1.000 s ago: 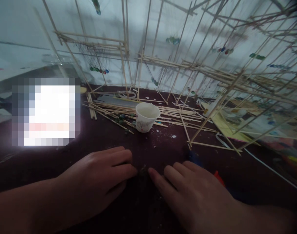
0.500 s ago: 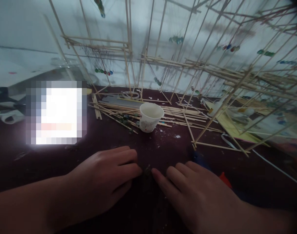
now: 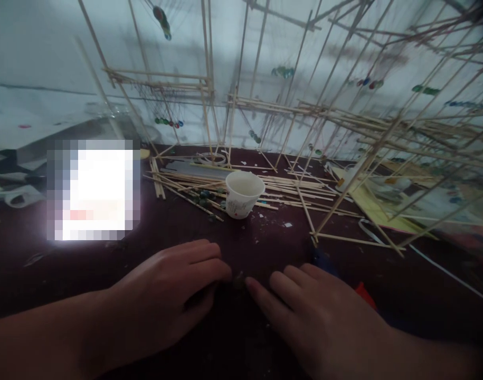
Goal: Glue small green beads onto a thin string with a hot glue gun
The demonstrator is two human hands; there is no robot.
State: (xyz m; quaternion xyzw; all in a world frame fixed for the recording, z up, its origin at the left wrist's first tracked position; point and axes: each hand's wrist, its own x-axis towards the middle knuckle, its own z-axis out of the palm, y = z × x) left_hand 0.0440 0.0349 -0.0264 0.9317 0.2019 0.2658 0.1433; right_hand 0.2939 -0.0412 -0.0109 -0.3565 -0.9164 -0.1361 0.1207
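A small dark glassy piece [image 3: 239,279], perhaps a marble, lies on the dark table between my two hands. My left hand [image 3: 178,287] rests to its left with fingers bent down; the index fingertip is close beside it, and anything under the fingers is hidden. From the other side my right hand [image 3: 318,303] points its stretched index finger at the piece, the other fingers slightly bent and its thumb out of sight. Whether either fingertip touches it I cannot tell. A white paper cup [image 3: 245,198] stands upright beyond both hands.
Thin wooden sticks [image 3: 300,184] and several dark marbles [image 3: 204,198] lie around the cup. Behind rises a stick frame [image 3: 304,105] with hanging marbles. A blurred-out bright block [image 3: 98,192] is at left. A blue thing with a red part [image 3: 365,295] lies by my right hand.
The whole view has shifted slightly, with the cup and table items a little lower. My left index finger has bent a little; my right hand is nearly unchanged.
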